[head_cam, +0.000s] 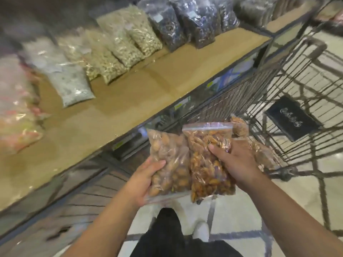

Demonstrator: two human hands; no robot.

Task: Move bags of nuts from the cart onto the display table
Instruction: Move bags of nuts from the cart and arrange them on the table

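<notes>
A: Report hand status.

B: The left hand grips a clear bag of almonds from its left edge, thumb laid across the front, remaining fingers hidden behind the bag. The right hand holds a second zip bag of darker nuts, thumb pressed on its front, other fingers behind it, so their spread cannot be told.

A: Location of both bags?

B: Held side by side, touching, in the air at lower centre, over the floor. The wire cart stands at 2 o'clock from the bags; the display table lies at 10 o'clock.

A: Table contents?

B: Bags of pale nuts at 11 o'clock; dark-filled bags at 12 o'clock. More brown bags sit just behind the right hand, beside the cart.
</notes>
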